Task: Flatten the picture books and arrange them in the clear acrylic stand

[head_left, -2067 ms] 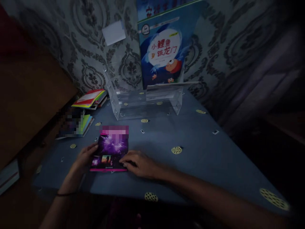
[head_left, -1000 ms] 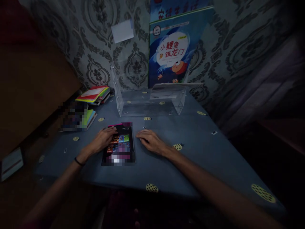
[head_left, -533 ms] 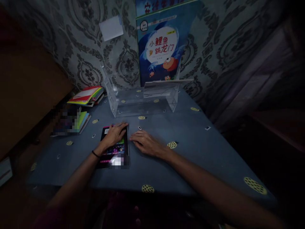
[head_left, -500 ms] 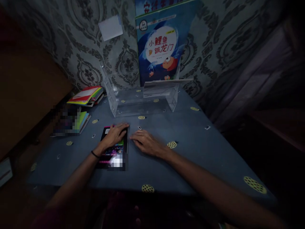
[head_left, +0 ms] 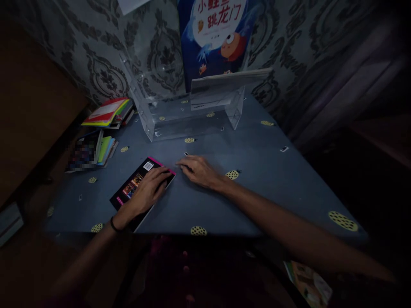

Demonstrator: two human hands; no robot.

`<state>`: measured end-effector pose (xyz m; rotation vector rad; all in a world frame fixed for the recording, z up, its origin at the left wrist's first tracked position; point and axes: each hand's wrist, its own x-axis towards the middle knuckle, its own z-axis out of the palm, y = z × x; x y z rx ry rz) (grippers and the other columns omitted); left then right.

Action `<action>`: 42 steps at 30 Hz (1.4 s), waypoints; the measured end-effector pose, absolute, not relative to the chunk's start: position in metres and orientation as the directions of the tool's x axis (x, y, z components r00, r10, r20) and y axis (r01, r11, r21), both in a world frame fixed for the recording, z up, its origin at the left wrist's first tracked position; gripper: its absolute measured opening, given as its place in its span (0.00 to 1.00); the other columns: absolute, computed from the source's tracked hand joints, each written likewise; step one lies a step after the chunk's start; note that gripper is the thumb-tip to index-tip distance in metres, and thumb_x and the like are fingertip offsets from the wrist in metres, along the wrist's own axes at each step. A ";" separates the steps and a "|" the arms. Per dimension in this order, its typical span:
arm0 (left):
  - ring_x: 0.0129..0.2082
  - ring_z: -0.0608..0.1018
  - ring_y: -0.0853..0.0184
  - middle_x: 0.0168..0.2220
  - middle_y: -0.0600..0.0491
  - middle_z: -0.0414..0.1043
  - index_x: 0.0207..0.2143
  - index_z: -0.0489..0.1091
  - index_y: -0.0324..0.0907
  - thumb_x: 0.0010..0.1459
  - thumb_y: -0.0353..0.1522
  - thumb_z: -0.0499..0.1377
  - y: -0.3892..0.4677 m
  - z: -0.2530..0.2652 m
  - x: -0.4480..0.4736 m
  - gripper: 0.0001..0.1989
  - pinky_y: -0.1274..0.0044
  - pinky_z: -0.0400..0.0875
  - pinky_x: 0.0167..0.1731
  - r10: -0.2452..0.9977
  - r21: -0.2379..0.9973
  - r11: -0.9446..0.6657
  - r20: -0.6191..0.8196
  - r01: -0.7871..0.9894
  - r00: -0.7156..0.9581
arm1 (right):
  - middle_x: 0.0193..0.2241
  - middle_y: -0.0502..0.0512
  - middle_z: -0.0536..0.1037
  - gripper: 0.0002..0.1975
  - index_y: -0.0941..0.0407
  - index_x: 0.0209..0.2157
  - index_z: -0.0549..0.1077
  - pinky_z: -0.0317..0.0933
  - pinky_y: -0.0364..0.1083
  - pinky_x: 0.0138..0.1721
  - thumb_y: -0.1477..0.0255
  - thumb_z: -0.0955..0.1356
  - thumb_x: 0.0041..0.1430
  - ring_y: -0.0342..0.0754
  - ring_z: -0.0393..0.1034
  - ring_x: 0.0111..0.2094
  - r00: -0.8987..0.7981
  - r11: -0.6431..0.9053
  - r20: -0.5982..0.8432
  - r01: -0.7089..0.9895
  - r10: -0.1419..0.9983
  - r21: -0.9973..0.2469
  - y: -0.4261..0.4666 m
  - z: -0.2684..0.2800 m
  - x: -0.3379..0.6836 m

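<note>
Under my left hand (head_left: pixel 150 188) lies a black book (head_left: pixel 130 188) with a pink edge, a white barcode label and small pictures. The palm and outstretched fingers rest flat on its cover, hiding much of its right half. The book sits at a slant on the dark blue tablecloth (head_left: pixel 250 201). To the right of the book, my right hand (head_left: pixel 197 171) rests on the cloth with its fingers loosely bent towards the left, apart from the book and holding nothing.
Behind the hands stands a clear plastic stand (head_left: pixel 186 128) with a thin sheaf of papers (head_left: pixel 215 92) on its right part. Two stacks are at the left: colourful books (head_left: pixel 107 113) and smaller books (head_left: pixel 85 149). A blue picture book (head_left: pixel 218 51) leans upright at the wall.
The black book has turned clockwise from nearly straight to slanted, under my left hand. My right hand stays about where it was. The view has tilted down.
</note>
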<state>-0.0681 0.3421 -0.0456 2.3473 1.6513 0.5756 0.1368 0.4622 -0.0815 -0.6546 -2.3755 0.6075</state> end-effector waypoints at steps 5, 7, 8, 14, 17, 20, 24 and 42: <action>0.59 0.72 0.54 0.58 0.43 0.71 0.56 0.71 0.43 0.69 0.32 0.51 0.339 -0.049 -0.059 0.17 0.56 0.66 0.60 0.925 0.240 -0.366 0.202 0.899 0.322 | 0.41 0.61 0.83 0.16 0.59 0.49 0.79 0.66 0.51 0.49 0.78 0.63 0.66 0.53 0.76 0.44 -0.718 0.764 0.411 0.260 0.562 -0.590 0.463 -0.081 0.137; 0.58 0.73 0.54 0.57 0.44 0.71 0.55 0.70 0.43 0.69 0.33 0.51 0.341 -0.047 -0.056 0.16 0.57 0.68 0.58 0.928 0.188 -0.358 0.179 0.914 0.327 | 0.40 0.60 0.83 0.16 0.59 0.50 0.79 0.67 0.51 0.48 0.78 0.63 0.66 0.52 0.76 0.43 -0.712 0.745 0.411 0.235 0.570 -0.624 0.462 -0.079 0.137; 0.57 0.73 0.54 0.57 0.44 0.71 0.55 0.70 0.43 0.69 0.34 0.52 0.342 -0.046 -0.054 0.16 0.57 0.69 0.57 0.931 0.158 -0.349 0.169 0.924 0.323 | 0.40 0.59 0.83 0.16 0.58 0.50 0.78 0.67 0.51 0.47 0.78 0.63 0.66 0.51 0.76 0.42 -0.711 0.738 0.412 0.223 0.570 -0.637 0.461 -0.078 0.137; 0.48 0.73 0.54 0.46 0.43 0.73 0.47 0.71 0.40 0.69 0.36 0.52 0.342 -0.042 -0.033 0.12 0.61 0.72 0.49 0.980 -0.056 -0.132 0.143 0.990 0.139 | 0.38 0.55 0.82 0.16 0.56 0.50 0.78 0.66 0.52 0.50 0.78 0.63 0.66 0.49 0.75 0.42 -0.737 0.726 0.397 0.181 0.547 -0.663 0.454 -0.073 0.136; 0.45 0.74 0.52 0.42 0.41 0.73 0.44 0.71 0.39 0.70 0.34 0.50 0.343 -0.038 -0.025 0.12 0.63 0.73 0.43 0.991 -0.102 -0.075 0.102 0.992 0.086 | 0.38 0.55 0.82 0.16 0.58 0.51 0.77 0.66 0.53 0.52 0.79 0.63 0.66 0.49 0.76 0.41 -0.731 0.706 0.389 0.176 0.560 -0.686 0.453 -0.072 0.135; 0.42 0.75 0.51 0.40 0.39 0.75 0.43 0.71 0.37 0.71 0.33 0.48 0.346 -0.032 -0.022 0.14 0.66 0.72 0.37 0.994 -0.129 -0.082 0.054 0.988 0.090 | 0.38 0.55 0.82 0.16 0.58 0.50 0.77 0.66 0.53 0.51 0.80 0.63 0.65 0.49 0.76 0.41 -0.713 0.674 0.380 0.173 0.589 -0.719 0.454 -0.071 0.135; 0.39 0.78 0.52 0.37 0.39 0.77 0.42 0.73 0.36 0.72 0.37 0.47 0.350 -0.024 -0.024 0.18 0.68 0.70 0.35 0.996 -0.122 -0.074 0.036 0.990 0.079 | 0.42 0.57 0.83 0.18 0.58 0.52 0.76 0.67 0.51 0.50 0.81 0.63 0.64 0.49 0.76 0.44 -0.690 0.623 0.389 0.114 0.610 -0.774 0.454 -0.071 0.136; 0.45 0.77 0.53 0.46 0.40 0.76 0.45 0.74 0.38 0.71 0.33 0.50 0.343 -0.031 -0.010 0.14 0.69 0.74 0.35 0.999 -0.261 -0.022 0.042 0.965 0.034 | 0.38 0.57 0.79 0.17 0.57 0.53 0.76 0.65 0.55 0.51 0.79 0.63 0.66 0.50 0.71 0.42 -0.758 0.758 0.422 0.144 0.498 -0.636 0.453 -0.070 0.138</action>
